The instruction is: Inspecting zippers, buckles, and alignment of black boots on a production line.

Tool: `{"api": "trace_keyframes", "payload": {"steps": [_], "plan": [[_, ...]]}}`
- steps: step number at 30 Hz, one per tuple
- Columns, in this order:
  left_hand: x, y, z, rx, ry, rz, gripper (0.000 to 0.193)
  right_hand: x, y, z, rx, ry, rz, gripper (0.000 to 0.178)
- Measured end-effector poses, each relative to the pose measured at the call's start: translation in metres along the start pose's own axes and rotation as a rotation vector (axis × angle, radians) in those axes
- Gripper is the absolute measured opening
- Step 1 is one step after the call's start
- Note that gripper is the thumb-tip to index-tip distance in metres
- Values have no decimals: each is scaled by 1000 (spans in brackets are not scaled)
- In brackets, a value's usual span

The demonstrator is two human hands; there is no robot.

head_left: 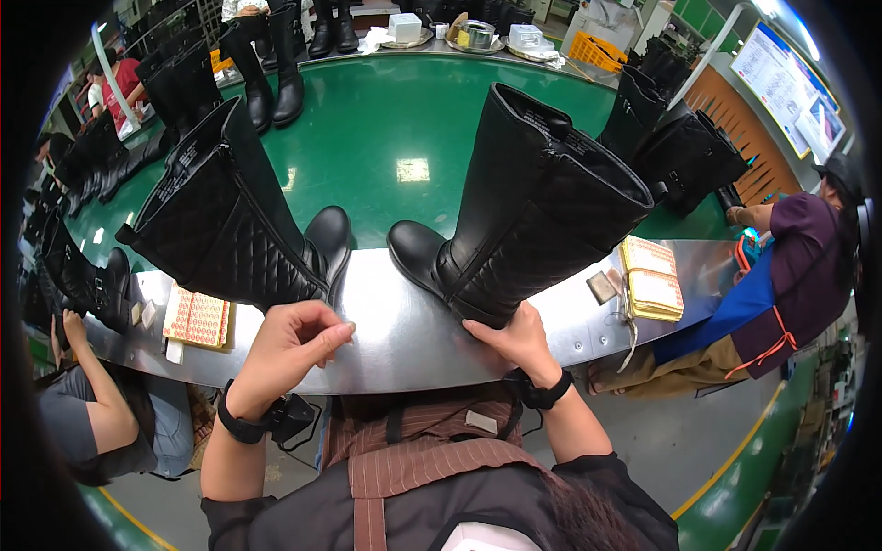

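Note:
Two tall black boots with quilted shafts and side zippers stand on the metal bench edge, toes turned toward each other. My right hand [516,338] wraps round the heel of the right boot [524,202], thumb along its back. The left boot [230,220] leans outward to the left. Just in front of its heel is my left hand [292,349], its fingers curled and its thumb drawn in close to them. Whatever those fingertips may hold is too small or hidden to make out.
Sheets of orange-printed labels lie on the metal ledge [395,358] at left [196,317] and right [654,275], a small dark block [603,287] beside the latter. Behind runs a green conveyor [386,138] with more black boots [287,87]. Co-workers sit at left [101,404] and right [799,266].

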State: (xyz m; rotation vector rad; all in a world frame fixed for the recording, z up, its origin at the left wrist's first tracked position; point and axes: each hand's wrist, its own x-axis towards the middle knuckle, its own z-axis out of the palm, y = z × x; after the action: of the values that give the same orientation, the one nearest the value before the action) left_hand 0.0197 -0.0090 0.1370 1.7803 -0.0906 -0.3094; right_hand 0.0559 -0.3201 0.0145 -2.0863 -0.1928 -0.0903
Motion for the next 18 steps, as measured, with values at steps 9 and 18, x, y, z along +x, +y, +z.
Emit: {"api": "trace_keyframes", "payload": {"steps": [9, 18], "plan": [[77, 101, 63, 113, 207, 873, 33, -2, 6, 3, 75, 19, 30, 55], [125, 105, 88, 314, 266, 959, 28, -2, -6, -1, 14, 65, -31, 57]]}}
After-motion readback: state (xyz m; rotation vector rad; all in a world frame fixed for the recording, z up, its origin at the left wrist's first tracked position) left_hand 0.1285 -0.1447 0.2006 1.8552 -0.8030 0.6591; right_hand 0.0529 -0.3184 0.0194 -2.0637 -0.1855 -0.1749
